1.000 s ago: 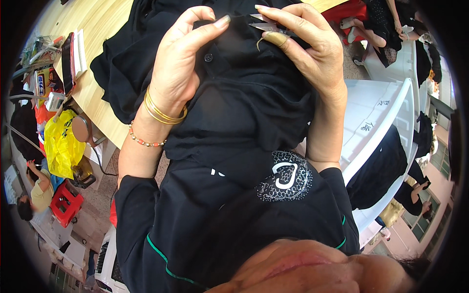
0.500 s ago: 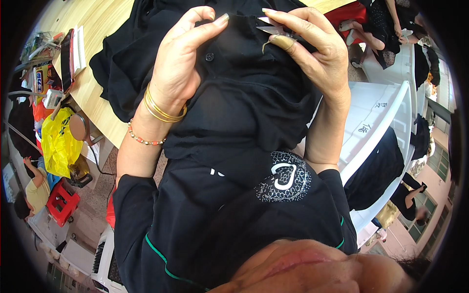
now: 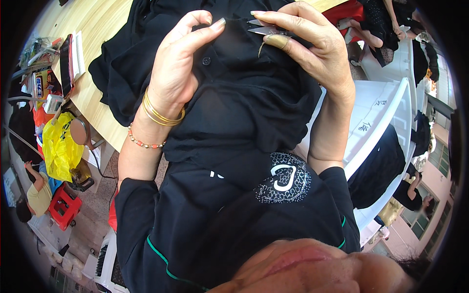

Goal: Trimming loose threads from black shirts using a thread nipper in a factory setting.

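Right hand [image 3: 320, 46] grips metal thread snips [image 3: 263, 30], blades parted, over the black garment [image 3: 229, 122]. Left hand [image 3: 176, 63] at the cloth, thumb and forefinger close; can't tell if pinching. Garment's bunched beneath both hands, partly over pale wooden table [image 3: 95, 95].

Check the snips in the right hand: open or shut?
Open. The snips have their tips apart, with black cloth visible between them.

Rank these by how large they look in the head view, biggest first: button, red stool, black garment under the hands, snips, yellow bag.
1. Black garment
2. Yellow bag
3. Red stool
4. Snips, partly covered by the fingers, so only the visible part is ranked
5. Button
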Available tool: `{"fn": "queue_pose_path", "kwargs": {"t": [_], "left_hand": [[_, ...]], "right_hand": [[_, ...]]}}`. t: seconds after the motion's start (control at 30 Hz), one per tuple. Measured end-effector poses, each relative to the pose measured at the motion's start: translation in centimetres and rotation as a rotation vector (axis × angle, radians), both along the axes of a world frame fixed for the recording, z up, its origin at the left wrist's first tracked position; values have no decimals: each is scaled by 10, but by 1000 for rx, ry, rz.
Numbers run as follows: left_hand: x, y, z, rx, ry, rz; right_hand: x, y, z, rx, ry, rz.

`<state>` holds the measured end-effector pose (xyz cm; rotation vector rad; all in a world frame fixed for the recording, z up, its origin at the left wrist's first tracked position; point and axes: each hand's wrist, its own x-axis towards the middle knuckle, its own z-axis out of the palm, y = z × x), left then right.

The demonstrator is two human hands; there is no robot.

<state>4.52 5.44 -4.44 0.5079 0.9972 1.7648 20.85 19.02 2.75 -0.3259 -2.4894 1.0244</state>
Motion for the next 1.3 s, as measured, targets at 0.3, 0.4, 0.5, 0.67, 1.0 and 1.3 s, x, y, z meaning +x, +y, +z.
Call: {"fn": "queue_pose_path", "kwargs": {"t": [0.3, 0.4, 0.5, 0.67, 1.0, 1.3], "left_hand": [[1, 1, 0, -8, 9, -14], [-1, 0, -3, 5, 9, -27], [-1, 1, -2, 7, 19, -30], [-2, -1, 1, 16, 16, -48], [-1, -3, 27, 60, 419, -67], [10, -7, 60, -77, 725, -226]], "right_hand": [[-3, 9, 6, -30, -36, 80], [-6, 10, 9, -35, -57, 102], [-7, 11, 9, -29, -57, 110], [-4, 9, 5, 26, -37, 55], [20, 8, -40, -300, -55, 2], [81, 13, -6, -6, 314, -66]]}}
